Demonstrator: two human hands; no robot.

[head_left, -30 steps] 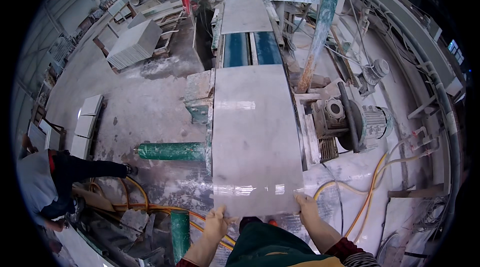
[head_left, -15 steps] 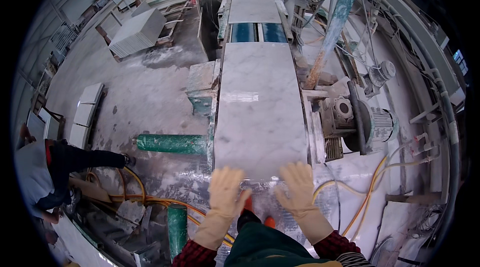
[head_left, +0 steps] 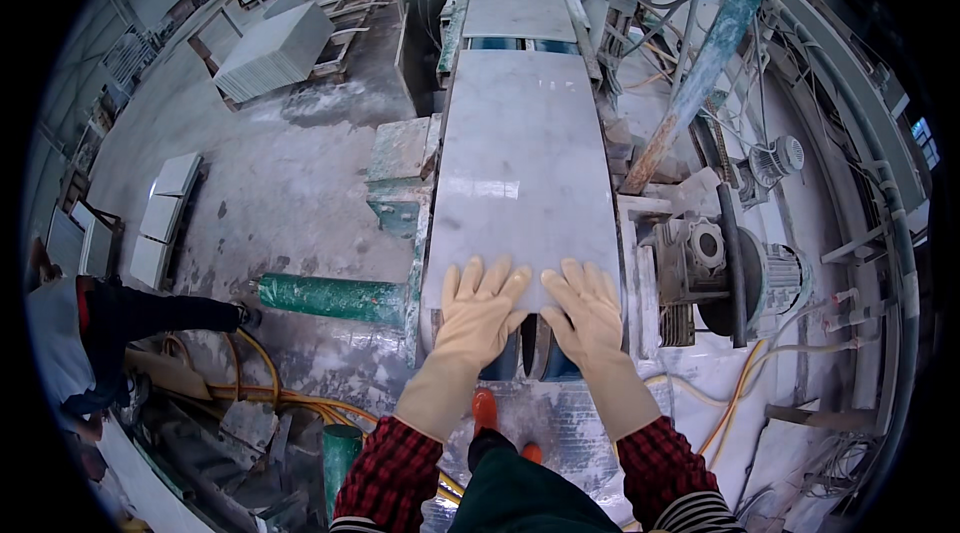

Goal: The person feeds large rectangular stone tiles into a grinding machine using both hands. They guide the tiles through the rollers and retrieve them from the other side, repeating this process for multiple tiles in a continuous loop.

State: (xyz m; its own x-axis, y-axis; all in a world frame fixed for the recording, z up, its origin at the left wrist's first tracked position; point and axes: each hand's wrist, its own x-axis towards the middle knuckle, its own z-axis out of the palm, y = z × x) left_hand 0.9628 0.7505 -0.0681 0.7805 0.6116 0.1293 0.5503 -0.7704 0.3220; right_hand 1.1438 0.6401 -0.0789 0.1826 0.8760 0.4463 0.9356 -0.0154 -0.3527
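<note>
A polished white stone slab with faint grey veining [head_left: 525,163] lies flat on the roller conveyor in front of me. My left hand [head_left: 478,308], in a cream rubber glove, rests on the slab's near edge with its fingers spread. Beside it my right hand [head_left: 585,308], gloved alike, lies on the same edge, fingers stretched forward and apart. Neither hand grips anything. Dark blue rollers [head_left: 560,361] show between and below my hands. Farther along the conveyor lies a second white slab [head_left: 520,3], with a narrow gap between the two.
A grey motor with gearbox [head_left: 705,248] stands right of the conveyor, below a rusty green post [head_left: 690,83]. At left a green roller [head_left: 335,295] juts out. Orange hoses [head_left: 300,399] cross the floor. Another person [head_left: 75,333] stands at far left. Slabs are stacked [head_left: 275,53] behind.
The near slab has slid away from me, narrowing the gap to the far slab and uncovering rollers at the near end. Both my hands have moved forward with its edge.
</note>
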